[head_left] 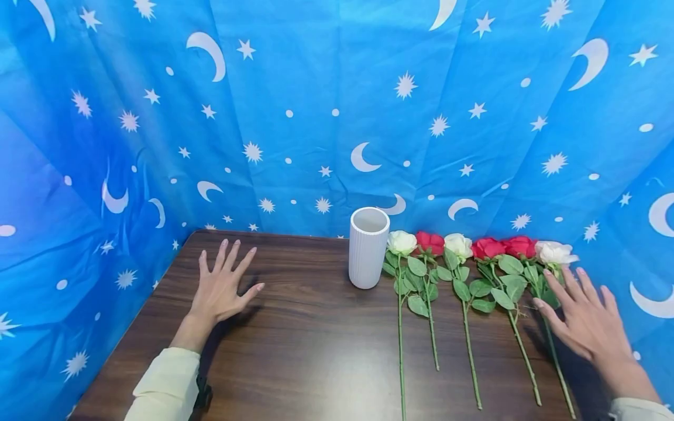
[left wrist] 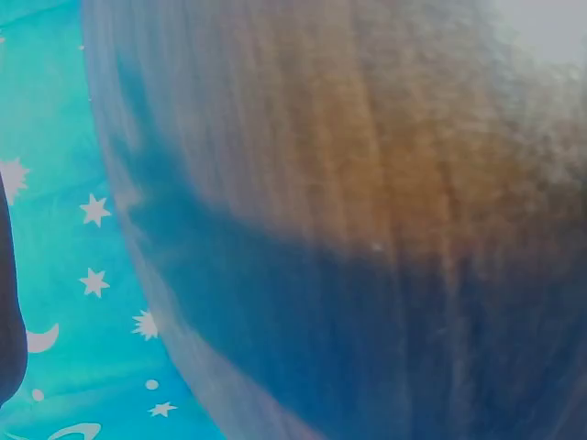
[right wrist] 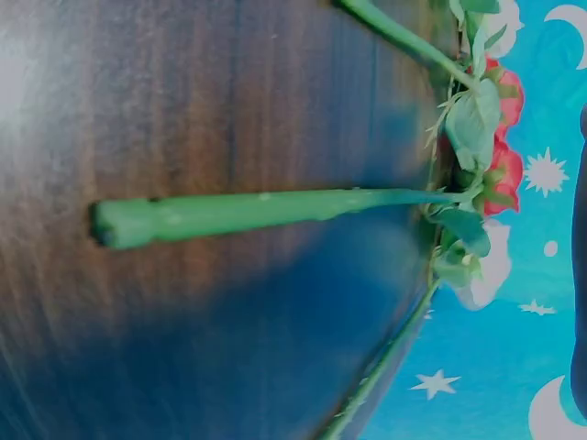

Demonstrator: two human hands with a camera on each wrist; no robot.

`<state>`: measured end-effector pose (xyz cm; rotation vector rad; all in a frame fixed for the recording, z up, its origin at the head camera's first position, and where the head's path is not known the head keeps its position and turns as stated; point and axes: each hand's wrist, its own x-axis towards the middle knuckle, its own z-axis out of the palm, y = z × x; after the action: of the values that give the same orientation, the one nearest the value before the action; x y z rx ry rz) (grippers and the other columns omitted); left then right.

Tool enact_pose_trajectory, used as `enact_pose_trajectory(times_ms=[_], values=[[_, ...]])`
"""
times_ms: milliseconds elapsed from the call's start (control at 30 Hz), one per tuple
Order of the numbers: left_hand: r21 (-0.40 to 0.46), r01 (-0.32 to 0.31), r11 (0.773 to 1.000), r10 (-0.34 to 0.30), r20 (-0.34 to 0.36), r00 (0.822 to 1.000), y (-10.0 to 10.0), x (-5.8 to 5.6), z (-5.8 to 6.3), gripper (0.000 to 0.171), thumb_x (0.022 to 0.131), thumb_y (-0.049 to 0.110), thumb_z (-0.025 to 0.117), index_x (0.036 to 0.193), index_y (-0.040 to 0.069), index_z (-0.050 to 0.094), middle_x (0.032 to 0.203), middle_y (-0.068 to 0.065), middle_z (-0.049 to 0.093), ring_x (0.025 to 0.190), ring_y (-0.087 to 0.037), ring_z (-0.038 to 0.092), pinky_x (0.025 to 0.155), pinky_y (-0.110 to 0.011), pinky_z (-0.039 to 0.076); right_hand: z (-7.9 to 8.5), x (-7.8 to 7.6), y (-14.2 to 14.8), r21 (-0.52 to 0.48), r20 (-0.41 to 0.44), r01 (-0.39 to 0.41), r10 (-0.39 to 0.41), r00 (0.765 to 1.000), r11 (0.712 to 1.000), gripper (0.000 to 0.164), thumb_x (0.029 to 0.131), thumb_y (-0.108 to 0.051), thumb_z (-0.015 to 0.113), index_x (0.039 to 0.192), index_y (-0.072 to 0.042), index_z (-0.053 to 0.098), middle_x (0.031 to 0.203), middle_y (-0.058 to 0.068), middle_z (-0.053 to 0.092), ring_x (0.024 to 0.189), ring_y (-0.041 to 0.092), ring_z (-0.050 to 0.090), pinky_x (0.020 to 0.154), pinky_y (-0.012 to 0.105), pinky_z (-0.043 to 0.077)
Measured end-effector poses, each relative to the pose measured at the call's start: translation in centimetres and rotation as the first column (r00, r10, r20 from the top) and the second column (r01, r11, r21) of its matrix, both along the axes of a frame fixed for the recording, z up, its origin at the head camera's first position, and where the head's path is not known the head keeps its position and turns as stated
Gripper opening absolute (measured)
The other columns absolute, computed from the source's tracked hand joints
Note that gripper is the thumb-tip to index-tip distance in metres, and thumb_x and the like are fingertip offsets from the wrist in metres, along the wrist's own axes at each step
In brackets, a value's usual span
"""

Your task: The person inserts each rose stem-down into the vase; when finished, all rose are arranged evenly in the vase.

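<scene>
My left hand (head_left: 220, 289) is spread over the left part of the table, holding nothing; its shadow falls on the wood in the left wrist view. On the right, my right hand (head_left: 592, 321) has its fingers extended beside the rightmost white rose (head_left: 555, 252); whether it touches the leaves I cannot tell. Red and white roses lie in a row, blooms toward the back, including a red rose (head_left: 488, 248) and the leftmost white rose (head_left: 402, 242). A green stem (right wrist: 257, 215) crosses the right wrist view. The ribbed white vase (head_left: 367, 251) stands upright left of the roses.
The dark wood-grain table (head_left: 295, 327) reflects light near its front middle. Blue cloth (head_left: 305, 88) with white moons and stars hangs behind it and along both sides. The vase stands close to the back edge.
</scene>
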<state>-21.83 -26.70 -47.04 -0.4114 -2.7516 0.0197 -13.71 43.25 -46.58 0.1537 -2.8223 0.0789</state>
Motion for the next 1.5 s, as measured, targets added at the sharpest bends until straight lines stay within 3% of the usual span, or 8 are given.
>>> enact_pose_trajectory(times_ms=[167,400,733,1000,1267,1333,1400,1500], values=[[-0.036,0.013,0.999,-0.014,-0.023,1.0,0.4,-0.3,0.6,0.089,0.087,0.069,0.056,0.16,0.025,0.03,0.167,-0.019,0.03,0.156,-0.044,0.019,0.12,-0.076,0.011,1.1,-0.5,-0.5,0.039,-0.018,-0.024,0.025,1.0,0.999,0.074,0.105,-0.046,0.043,0.165,-0.02,0.008,0.168,0.024,0.018,0.16,0.039,-0.004,0.114,0.073,0.019],[-0.059,0.089,0.994,-0.092,-0.053,0.994,1.3,-0.4,1.7,0.084,0.087,0.068,0.056,0.157,0.027,0.037,0.164,-0.016,0.037,0.155,-0.04,0.025,0.12,-0.076,0.013,2.5,-1.1,-1.2,0.073,-0.074,-0.048,0.053,0.996,0.996,0.073,0.102,-0.046,0.052,0.163,-0.018,0.023,0.162,0.024,0.034,0.141,0.05,0.036,0.105,0.067,0.033],[-0.038,0.137,0.99,-0.141,-0.103,0.985,3.9,-0.7,3.0,0.079,0.086,0.065,0.058,0.152,0.023,0.047,0.159,-0.014,0.047,0.152,-0.037,0.036,0.12,-0.074,0.016,4.4,-2.0,-3.4,0.107,-0.108,-0.08,0.092,0.99,0.991,0.066,0.1,-0.045,0.055,0.154,-0.012,0.04,0.154,0.025,0.045,0.14,0.046,0.039,0.105,0.065,0.035],[0.124,0.174,0.977,-0.173,-0.017,0.985,7.0,-0.6,3.9,0.068,0.091,0.059,0.06,0.145,0.017,0.056,0.146,-0.013,0.061,0.14,-0.034,0.053,0.122,-0.064,0.028,5.6,-3.3,-5.9,-0.021,-0.1,-0.126,0.123,0.987,0.992,0.056,0.091,-0.027,0.07,0.139,-0.003,0.054,0.139,0.028,0.057,0.125,0.051,0.051,0.093,0.071,0.045],[0.394,0.157,0.905,-0.209,0.091,0.974,10.4,-0.9,5.3,0.058,0.095,0.05,0.064,0.139,0.012,0.061,0.142,-0.012,0.064,0.133,-0.035,0.06,0.115,-0.056,0.045,7.4,-4.2,-8.3,-0.262,-0.04,-0.126,0.12,0.992,0.957,0.055,0.095,-0.021,0.067,0.144,-0.001,0.051,0.128,0.032,0.064,0.107,0.055,0.062,0.067,0.061,0.054],[0.456,0.144,0.878,-0.221,0.12,0.968,11.5,-1.0,5.7,0.058,0.096,0.05,0.064,0.14,0.013,0.061,0.143,-0.011,0.063,0.134,-0.035,0.059,0.113,-0.055,0.047,7.6,-4.3,-8.7,-0.303,-0.035,-0.132,0.127,0.991,0.944,0.054,0.096,-0.02,0.066,0.145,-0.001,0.05,0.124,0.032,0.067,0.105,0.055,0.064,0.068,0.062,0.053],[0.5,0.141,0.854,-0.238,0.135,0.962,12.5,-1.1,5.9,0.057,0.095,0.049,0.065,0.14,0.014,0.061,0.144,-0.009,0.063,0.136,-0.033,0.058,0.113,-0.054,0.047,7.9,-4.4,-9.1,-0.34,-0.026,-0.139,0.139,0.99,0.93,0.054,0.097,-0.019,0.064,0.145,-0.001,0.049,0.122,0.033,0.067,0.108,0.056,0.063,0.085,0.07,0.049],[0.562,0.152,0.813,-0.268,0.13,0.955,14.0,-1.2,6.2,0.056,0.094,0.047,0.067,0.14,0.015,0.061,0.144,-0.008,0.063,0.137,-0.031,0.058,0.114,-0.053,0.047,8.0,-4.6,-9.6,-0.378,-0.023,-0.149,0.152,0.988,0.914,0.052,0.098,-0.018,0.064,0.144,0.0,0.05,0.121,0.034,0.067,0.107,0.055,0.064,0.092,0.074,0.043]])
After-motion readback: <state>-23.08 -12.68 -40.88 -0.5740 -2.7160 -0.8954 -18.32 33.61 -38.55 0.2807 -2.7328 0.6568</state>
